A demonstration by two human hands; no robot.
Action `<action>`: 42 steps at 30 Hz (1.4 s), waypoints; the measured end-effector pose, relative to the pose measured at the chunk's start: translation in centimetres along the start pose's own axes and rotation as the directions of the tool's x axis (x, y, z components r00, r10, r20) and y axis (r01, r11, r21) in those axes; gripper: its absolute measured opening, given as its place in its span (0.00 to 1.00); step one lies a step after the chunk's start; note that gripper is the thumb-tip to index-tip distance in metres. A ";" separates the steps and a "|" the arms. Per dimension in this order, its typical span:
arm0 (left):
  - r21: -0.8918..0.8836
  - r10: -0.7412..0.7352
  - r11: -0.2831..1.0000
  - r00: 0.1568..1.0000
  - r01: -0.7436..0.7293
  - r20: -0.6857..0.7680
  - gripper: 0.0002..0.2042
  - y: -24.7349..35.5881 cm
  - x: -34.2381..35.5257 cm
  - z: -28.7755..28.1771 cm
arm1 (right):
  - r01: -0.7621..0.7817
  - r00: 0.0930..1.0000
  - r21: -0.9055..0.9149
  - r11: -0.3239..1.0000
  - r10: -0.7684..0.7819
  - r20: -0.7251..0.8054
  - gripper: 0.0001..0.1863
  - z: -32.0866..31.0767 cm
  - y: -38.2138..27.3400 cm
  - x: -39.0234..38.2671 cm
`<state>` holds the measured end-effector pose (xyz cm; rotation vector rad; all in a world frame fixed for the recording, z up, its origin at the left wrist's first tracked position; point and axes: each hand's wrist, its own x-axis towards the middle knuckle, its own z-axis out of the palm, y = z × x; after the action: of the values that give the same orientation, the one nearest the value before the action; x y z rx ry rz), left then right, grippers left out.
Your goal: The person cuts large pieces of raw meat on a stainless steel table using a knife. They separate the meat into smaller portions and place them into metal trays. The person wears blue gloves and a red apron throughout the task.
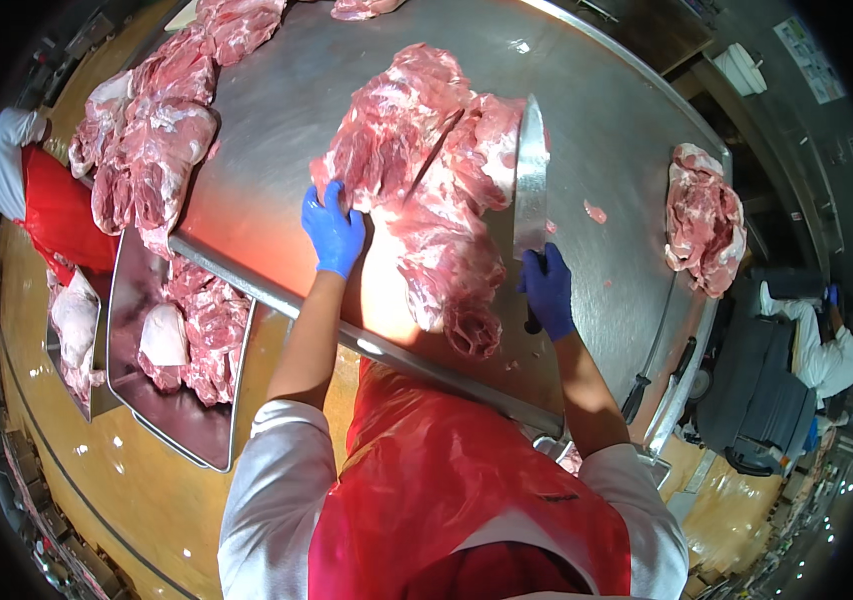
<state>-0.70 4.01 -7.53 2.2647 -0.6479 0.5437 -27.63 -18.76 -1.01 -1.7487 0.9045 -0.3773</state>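
A large slab of raw pork-like meat (447,215), pink with pale fat, lies spread on the steel table in front of me. A long dark slit runs slantwise through its upper part. At its left edge, my blue-gloved left hand (334,232) grips the meat, with some fingertips hidden against it. My right hand (549,292), also blue-gloved, is closed round the dark handle of a broad-bladed butcher's knife (531,180). The blade points away from me, right alongside the meat's right edge. Small meat scraps (595,211) lie to the right of the knife.
More meat cuts (152,150) are heaped at the table's left edge; another cut (705,222) rests far right. Below left stands a metal tub (127,340) holding meat. Knives with black handles (637,398) lie along the right edge. Co-workers (62,200) stand left and right (827,345).
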 end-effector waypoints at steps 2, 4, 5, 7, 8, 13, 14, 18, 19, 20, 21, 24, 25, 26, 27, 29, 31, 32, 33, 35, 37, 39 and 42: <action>0.026 -0.006 1.000 1.000 0.007 -0.021 0.21 1.9 0.3 -0.4 | -0.016 0.997 -0.022 1.000 0.018 0.074 0.14 -0.2 -0.2 -0.3; -0.059 0.102 0.993 0.995 -0.101 0.018 0.21 6.0 0.5 -1.2 | 0.195 0.975 -0.122 0.973 -0.178 0.136 0.21 -0.7 -0.2 -0.5; -0.222 0.198 0.964 0.948 -0.143 0.249 0.21 7.8 -0.1 -2.1 | 0.303 0.944 -0.161 0.939 -0.274 0.182 0.25 -0.7 -0.5 -0.7; -0.114 0.088 0.993 0.833 -0.030 0.546 0.28 9.9 -5.6 -1.6 | 0.314 0.920 -0.268 0.911 -0.223 0.322 0.32 0.3 -4.7 -0.6; -0.057 0.076 0.997 0.826 -0.053 0.558 0.30 10.8 -5.9 -2.3 | 0.317 0.908 -0.325 0.891 -0.187 0.374 0.35 0.5 -6.1 -0.5; -0.049 0.101 0.995 0.750 -0.091 0.654 0.37 10.8 -4.5 -3.2 | 0.403 0.876 -0.493 0.771 -0.170 0.451 0.36 1.2 -5.8 0.2; -0.082 0.117 0.993 0.741 -0.084 0.661 0.37 10.4 -4.2 -3.3 | 0.418 0.871 -0.486 0.768 -0.186 0.455 0.36 1.4 -5.8 -0.1; -0.237 0.227 0.968 0.704 -0.086 0.673 0.38 8.4 -3.2 -3.1 | 0.405 0.885 -0.540 0.738 -0.168 0.433 0.37 2.9 -8.3 -0.7; -0.265 0.248 0.961 0.694 -0.086 0.676 0.38 8.0 -3.1 -3.0 | 0.369 0.902 -0.587 0.721 -0.125 0.414 0.37 3.0 -9.3 -0.7; -0.292 0.268 0.953 0.685 -0.085 0.677 0.38 7.7 -2.9 -2.9 | 0.357 0.907 -0.605 0.712 -0.109 0.407 0.38 3.2 -9.6 -0.6; -0.316 0.287 0.944 0.702 -0.093 0.651 0.38 7.3 -2.9 -2.9 | 0.345 0.912 -0.623 0.702 -0.093 0.399 0.38 3.5 -10.0 -0.5; -0.379 0.337 0.918 0.732 -0.116 0.592 0.38 6.3 -3.2 -2.5 | 0.350 0.909 -0.637 0.686 -0.085 0.409 0.39 3.6 -10.1 -0.3; -0.391 0.350 0.912 0.730 -0.123 0.587 0.38 6.0 -3.1 -2.3 | 0.337 0.911 -0.664 0.667 -0.053 0.409 0.39 3.7 -10.8 -0.2; -0.398 0.359 0.908 0.729 -0.129 0.582 0.38 5.6 -3.0 -2.2 | 0.327 0.911 -0.687 0.649 -0.023 0.413 0.39 4.1 -12.2 -0.1; -0.397 0.359 0.909 0.721 -0.126 0.593 0.39 5.1 -2.9 -2.2 | 0.240 0.901 -0.734 0.635 0.135 0.412 0.39 4.3 -14.0 0.2; -0.414 0.378 0.901 0.697 -0.127 0.609 0.39 4.7 -2.6 -2.1 | 0.248 0.870 -0.734 0.632 0.189 0.456 0.40 4.5 -15.9 1.3; -0.413 0.395 0.897 0.710 -0.159 0.583 0.38 3.9 -2.3 -2.2 | 0.044 0.796 -0.800 0.599 0.463 0.391 0.38 5.8 -20.7 2.0; -0.422 0.412 0.889 0.711 -0.177 0.569 0.37 3.9 -2.3 -2.2 | -0.032 0.757 -0.770 0.637 0.519 0.398 0.39 6.4 -22.4 2.2; -0.436 0.416 0.885 0.704 -0.166 0.576 0.36 4.1 -2.0 -2.2 | -0.040 0.763 -0.768 0.640 0.516 0.390 0.40 6.6 -22.4 2.4; -0.501 0.458 0.853 0.676 -0.150 0.577 0.34 4.9 -1.3 -2.3 | 0.009 0.787 -0.769 0.639 0.469 0.400 0.42 6.3 -20.1 3.1; -0.522 0.477 0.830 0.732 -0.194 0.487 0.32 4.0 -1.8 -1.3 | 0.137 0.808 -0.730 0.669 0.352 0.473 0.44 6.8 -18.7 3.9; -0.529 0.478 0.829 0.720 -0.181 0.504 0.33 4.3 -2.0 -1.1 | 0.266 0.784 -0.735 0.624 0.303 0.541 0.34 6.7 -14.8 5.5; -0.539 0.527 0.808 0.700 -0.238 0.482 0.34 4.6 -2.1 -1.0 | 0.075 0.876 -0.778 0.624 0.332 0.351 0.32 8.2 -15.7 3.7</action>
<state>-5.26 2.52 -5.69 1.8287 -1.4581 -0.1916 -13.85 -13.87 9.61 -2.3847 0.8806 0.6502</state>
